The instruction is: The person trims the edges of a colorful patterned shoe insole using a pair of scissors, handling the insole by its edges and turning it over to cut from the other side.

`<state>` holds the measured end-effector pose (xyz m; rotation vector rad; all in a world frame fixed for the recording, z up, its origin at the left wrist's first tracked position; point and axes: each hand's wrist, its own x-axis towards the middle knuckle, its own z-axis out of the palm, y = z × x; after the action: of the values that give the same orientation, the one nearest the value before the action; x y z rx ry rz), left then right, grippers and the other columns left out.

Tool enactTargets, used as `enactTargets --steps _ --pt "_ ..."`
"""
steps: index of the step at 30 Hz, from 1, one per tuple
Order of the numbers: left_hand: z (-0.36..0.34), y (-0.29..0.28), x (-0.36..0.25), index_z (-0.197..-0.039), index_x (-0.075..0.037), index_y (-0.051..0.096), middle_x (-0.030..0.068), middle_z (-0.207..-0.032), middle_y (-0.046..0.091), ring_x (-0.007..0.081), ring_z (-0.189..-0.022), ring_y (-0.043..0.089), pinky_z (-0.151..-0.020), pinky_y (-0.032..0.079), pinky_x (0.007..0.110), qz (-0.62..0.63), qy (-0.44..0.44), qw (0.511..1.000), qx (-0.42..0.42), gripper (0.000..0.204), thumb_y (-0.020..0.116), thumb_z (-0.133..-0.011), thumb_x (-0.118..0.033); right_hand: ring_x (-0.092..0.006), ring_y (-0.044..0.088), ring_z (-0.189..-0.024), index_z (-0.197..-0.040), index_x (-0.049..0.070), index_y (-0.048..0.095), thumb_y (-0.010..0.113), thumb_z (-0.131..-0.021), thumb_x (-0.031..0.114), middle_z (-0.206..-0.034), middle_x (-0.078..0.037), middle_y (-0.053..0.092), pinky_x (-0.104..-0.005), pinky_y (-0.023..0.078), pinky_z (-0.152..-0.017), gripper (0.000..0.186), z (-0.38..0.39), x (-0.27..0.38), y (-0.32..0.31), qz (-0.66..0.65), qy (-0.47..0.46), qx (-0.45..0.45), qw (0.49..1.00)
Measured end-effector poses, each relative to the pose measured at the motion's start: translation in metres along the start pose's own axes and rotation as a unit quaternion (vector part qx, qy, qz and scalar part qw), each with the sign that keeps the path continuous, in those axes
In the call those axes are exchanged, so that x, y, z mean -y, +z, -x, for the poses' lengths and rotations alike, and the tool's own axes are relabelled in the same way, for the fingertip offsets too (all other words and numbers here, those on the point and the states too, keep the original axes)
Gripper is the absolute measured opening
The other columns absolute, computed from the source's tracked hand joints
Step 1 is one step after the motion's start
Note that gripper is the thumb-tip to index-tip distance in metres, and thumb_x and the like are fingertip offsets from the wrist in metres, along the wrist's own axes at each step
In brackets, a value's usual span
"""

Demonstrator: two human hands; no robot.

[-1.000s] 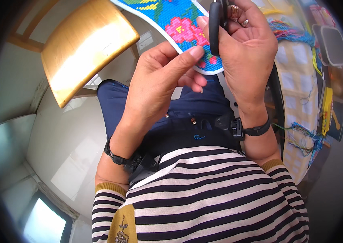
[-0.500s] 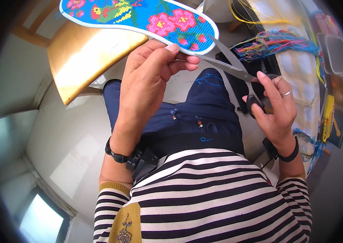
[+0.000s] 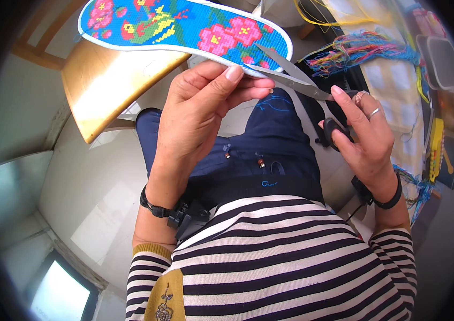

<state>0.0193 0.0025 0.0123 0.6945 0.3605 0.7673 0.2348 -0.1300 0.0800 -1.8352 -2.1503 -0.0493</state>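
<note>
My left hand (image 3: pixel 200 101) pinches the near edge of an embroidered insole (image 3: pixel 189 32), its thumb on top and fingers beneath. The insole is blue with pink flowers, a green and yellow figure and a white rim. My right hand (image 3: pixel 363 128) has its fingers in the black handles of a pair of scissors (image 3: pixel 296 76). The scissors' blades stand apart and lie over the right end of the insole, their tips on the flower pattern. Whether a thread is between the blades I cannot make out.
A wooden chair (image 3: pixel 114 80) stands at the left. On the right, a checked cloth (image 3: pixel 390 80) bears a bundle of coloured threads (image 3: pixel 361 53). Beside it are a clear plastic box (image 3: pixel 444 61) and a yellow tool (image 3: pixel 436 150). Blue thread scraps lie on my trousers (image 3: pixel 275 123).
The scissors have moved left, so that their blades now reach farther over the insole. My left hand and the insole have shifted slightly right and down.
</note>
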Motion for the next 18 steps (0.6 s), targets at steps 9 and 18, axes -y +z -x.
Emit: enactTargets --steps 9,18 --pt "-0.001 0.002 0.002 -0.104 0.009 0.06 0.0208 -0.097 0.066 0.0227 -0.089 0.066 -0.086 0.052 0.031 -0.022 0.021 1.0 -0.005 0.025 0.05 -0.095 -0.013 -0.0291 0.051 -0.078 -0.121 0.003 0.059 0.069 -0.061 -0.002 -0.097 -0.016 0.054 -0.0358 0.044 -0.071 0.061 -0.002 -0.003 -0.003 -0.02 -0.009 0.007 1.0" --pt "-0.001 0.006 -0.001 -0.104 0.009 0.06 0.0216 -0.097 0.066 0.0232 -0.089 0.066 -0.086 0.052 0.032 -0.021 0.021 1.0 0.005 0.026 0.05 -0.095 -0.013 -0.0271 0.05 -0.074 -0.121 0.003 0.059 0.067 -0.061 -0.007 -0.093 -0.014 0.054 -0.0347 0.043 -0.067 0.061 -0.002 -0.013 -0.005 -0.004 -0.064 -0.014 0.998"
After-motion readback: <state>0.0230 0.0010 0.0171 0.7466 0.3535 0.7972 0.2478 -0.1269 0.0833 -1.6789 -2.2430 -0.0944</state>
